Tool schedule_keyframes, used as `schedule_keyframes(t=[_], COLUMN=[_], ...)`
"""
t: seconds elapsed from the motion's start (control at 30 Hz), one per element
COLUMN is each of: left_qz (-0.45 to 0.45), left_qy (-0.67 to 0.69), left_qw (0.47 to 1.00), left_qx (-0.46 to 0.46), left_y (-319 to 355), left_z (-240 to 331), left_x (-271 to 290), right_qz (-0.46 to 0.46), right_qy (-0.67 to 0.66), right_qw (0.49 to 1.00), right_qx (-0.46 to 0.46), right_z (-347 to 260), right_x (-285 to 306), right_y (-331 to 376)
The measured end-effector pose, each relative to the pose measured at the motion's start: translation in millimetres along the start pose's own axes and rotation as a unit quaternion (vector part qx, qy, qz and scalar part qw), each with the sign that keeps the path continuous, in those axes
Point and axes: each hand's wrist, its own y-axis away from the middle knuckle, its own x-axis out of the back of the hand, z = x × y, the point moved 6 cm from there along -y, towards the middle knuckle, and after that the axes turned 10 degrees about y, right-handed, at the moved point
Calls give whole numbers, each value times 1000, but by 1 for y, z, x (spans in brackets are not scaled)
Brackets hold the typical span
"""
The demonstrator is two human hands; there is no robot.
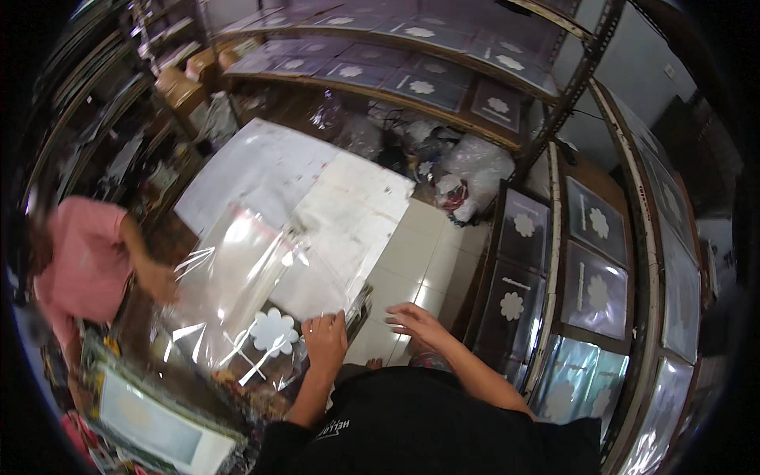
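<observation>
1. Storage racks (412, 95) stand beyond the far edge of the white surface (360, 194), with flat clear sheets bearing white flower shapes laid on their shelves.
2. Side racks (556, 261) stand to the right of the white surface and carry similar sheets, some with a glossy sheen.
3. Pale floor tiles (419, 245) extend along the right edge of the white surface. Crumpled plastic bags (479, 162) lie in a heap beyond its far right corner.
4. Clear film (229, 277) lies over the near left part of the white surface and shows strong reflections. One white flower (274, 332) is visible on it, near the left hand.
5. Left hand (325, 336): located at the near edge of the white surface, beside the white flower. Fingers are bent and drawn together, at the film; whether they pinch it cannot be told.
6. Right hand (416, 323): located off the near right corner of the white surface, above the floor tiles. Fingers are extended and apart; the palm holds nothing visible.
7. Co-worker in a pink top (87, 253): positioned left of the white surface, one arm extended toward the clear film. That hand is blurred.
8. Pale-bordered frame (150, 419): located nearer the wearer than the white surface, to its left, with a blue-grey panel.
</observation>
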Motion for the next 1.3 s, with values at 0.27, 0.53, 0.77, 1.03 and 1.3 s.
schedule_keyframes(t=[0.27, 0.53, 0.77, 1.03, 1.3], left_qz=[-22, 3, 26, 56, 32], left_qy=[27, 89, 278, 463, 528], left_qw=[999, 996, 957, 783, 730], left_qx=[-26, -29, -78, -412, -433], left_y=[-96, -238, -351, -552, -681], left_z=[94, 166, 193, 284, 278], left_x=[-47, -101, -103, -33, -58], right_qz=[-252, -225, -163, -154, -110], right_qy=[137, 221, 361, 478, 479], right_qw=[957, 947, 900, 851, 858], right_qx=[-29, 60, 183, 151, 149], right_z=[-102, -185, -359, -505, -619], right_x=[38, 178, 300, 369, 444], right_y=[-136, -222, -267, -334, -412])
